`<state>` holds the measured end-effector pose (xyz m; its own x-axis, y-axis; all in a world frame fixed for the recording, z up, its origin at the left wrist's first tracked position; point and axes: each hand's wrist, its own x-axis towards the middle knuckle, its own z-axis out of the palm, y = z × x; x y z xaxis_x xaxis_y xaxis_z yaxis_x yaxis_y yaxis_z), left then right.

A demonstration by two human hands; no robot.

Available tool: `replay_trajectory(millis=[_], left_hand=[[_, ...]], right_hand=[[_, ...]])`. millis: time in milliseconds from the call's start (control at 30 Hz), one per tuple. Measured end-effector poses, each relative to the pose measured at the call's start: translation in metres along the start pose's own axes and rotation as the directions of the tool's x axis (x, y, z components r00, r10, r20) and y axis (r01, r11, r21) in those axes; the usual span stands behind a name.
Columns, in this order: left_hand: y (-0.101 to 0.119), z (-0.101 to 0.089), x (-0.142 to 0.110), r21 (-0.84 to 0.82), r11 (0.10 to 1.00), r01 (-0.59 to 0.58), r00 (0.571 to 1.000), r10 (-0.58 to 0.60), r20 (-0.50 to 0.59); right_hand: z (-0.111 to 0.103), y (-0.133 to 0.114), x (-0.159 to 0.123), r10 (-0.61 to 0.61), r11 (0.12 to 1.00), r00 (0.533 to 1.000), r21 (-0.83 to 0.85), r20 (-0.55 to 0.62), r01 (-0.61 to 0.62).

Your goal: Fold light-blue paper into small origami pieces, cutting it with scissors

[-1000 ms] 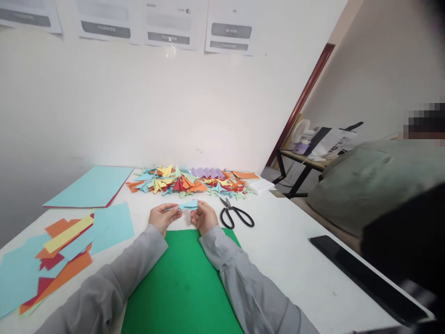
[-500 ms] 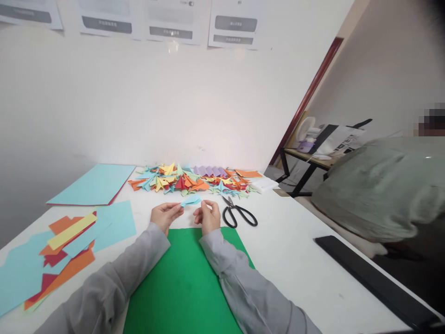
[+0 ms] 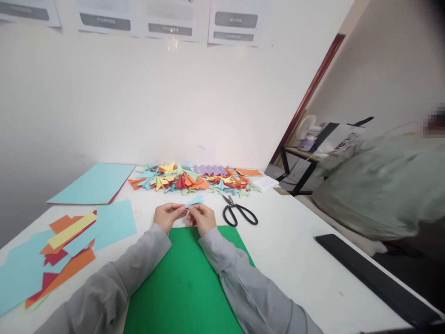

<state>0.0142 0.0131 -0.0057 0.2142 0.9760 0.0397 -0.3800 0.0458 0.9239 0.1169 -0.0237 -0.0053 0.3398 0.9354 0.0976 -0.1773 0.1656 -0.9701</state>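
Note:
Between my two hands is a small folded piece of light blue paper [image 3: 195, 200], raised above the far edge of the green sheet [image 3: 184, 278]. My left hand [image 3: 168, 216] pinches its near end between thumb and finger. With its fingertips closed on the same end, my right hand [image 3: 203, 218] sits close beside the left. The paper's far end sticks out past my fingers, toward the upper right; its near end is hidden by them. Black-handled scissors [image 3: 239, 212] lie on the table to the right of my right hand, blades slightly apart.
A heap of colourful folded paper shapes [image 3: 181, 180] lies along the wall, with pleated purple paper [image 3: 210, 170] behind. Paper scraps [image 3: 71, 236] and a light blue sheet [image 3: 92, 183] are at left. A long black object [image 3: 368, 273] lies by the right edge. Another person [image 3: 375, 185] is at right.
My right hand let go of the paper's right end, then moved left to grip it beside my left hand. The paper has turned to point up and right. The person at right has shifted.

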Motion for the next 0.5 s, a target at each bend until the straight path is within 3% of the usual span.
replay_trajectory(millis=[233, 500], left_hand=[[0.0055, 0.0020, -0.0022, -0.092, 0.992, 0.087, 0.996, -0.087, 0.006], [0.0052, 0.0015, -0.0028, -0.115, 0.987, 0.109, 0.993, -0.103, 0.058]], right_hand=[[-0.0001, 0.0020, 0.0024, 0.088, 0.994, 0.996, 0.070, 0.004, -0.088], [0.0018, 0.0047, 0.0033, 0.077, 0.995, 0.995, 0.066, -0.065, -0.073]])
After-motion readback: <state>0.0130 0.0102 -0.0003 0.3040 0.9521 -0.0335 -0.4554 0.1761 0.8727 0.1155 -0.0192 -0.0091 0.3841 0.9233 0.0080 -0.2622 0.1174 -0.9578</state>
